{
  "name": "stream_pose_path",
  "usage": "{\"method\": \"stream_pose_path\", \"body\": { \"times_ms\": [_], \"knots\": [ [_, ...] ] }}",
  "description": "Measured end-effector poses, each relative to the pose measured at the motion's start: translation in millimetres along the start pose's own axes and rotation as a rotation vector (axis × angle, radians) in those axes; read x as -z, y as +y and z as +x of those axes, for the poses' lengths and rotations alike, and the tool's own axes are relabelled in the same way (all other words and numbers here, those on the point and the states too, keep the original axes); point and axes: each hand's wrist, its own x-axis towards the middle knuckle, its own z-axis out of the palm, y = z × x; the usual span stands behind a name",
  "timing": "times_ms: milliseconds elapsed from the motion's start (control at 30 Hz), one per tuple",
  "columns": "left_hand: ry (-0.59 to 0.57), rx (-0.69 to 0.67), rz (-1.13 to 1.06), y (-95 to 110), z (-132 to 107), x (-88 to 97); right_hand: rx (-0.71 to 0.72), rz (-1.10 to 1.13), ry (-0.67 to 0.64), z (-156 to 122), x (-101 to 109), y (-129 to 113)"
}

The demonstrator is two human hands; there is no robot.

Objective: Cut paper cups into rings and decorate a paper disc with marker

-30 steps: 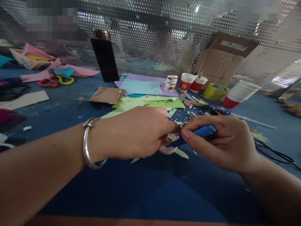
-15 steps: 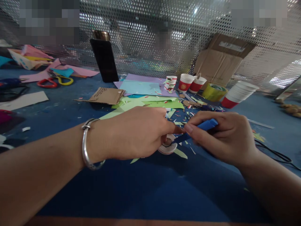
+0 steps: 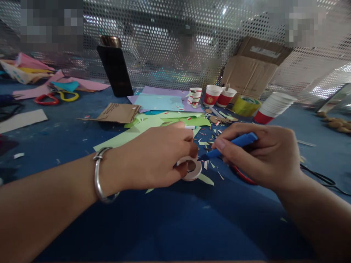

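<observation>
My left hand [image 3: 156, 160], with a silver bangle on the wrist, is closed around a small white tape roll [image 3: 192, 170] that rests on the blue table [image 3: 164, 226]. My right hand [image 3: 260, 157] grips a blue cutter [image 3: 233, 144], its tip pointing left toward the roll and just short of it. Small paper scraps lie around both hands. A red handle [image 3: 242, 176] shows under my right hand.
Light green paper [image 3: 153, 126] lies behind my left hand, with torn cardboard [image 3: 117, 112] and blue and purple sheets beyond. Red paper cups [image 3: 219, 95], a yellow tape roll [image 3: 245, 106], a stack of cups [image 3: 275, 106] and a phone [image 3: 115, 71] stand near the perforated metal screen. Scissors [image 3: 56, 96] lie far left.
The cutter's tip has drawn back out of the roll to the right. My left hand has shifted slightly left, uncovering more of the roll. The view has shifted a little.
</observation>
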Motion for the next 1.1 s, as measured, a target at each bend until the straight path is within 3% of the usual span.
{"method": "stream_pose_path", "body": {
  "times_ms": [300,767,1100],
  "knots": [
    [-0.074,0.016,-0.039,-1.8,0.4,2.0,0.054,-0.027,0.074,1.6,2.4,0.4],
    [-0.018,0.145,-0.202,0.1,3.3,-2.0,0.033,-0.029,0.133,1.9,1.8,0.1],
    [-0.039,0.121,-0.214,-1.7,3.7,-3.8,0.047,-0.068,0.097,2.7,2.0,-0.8]
  ]
}}
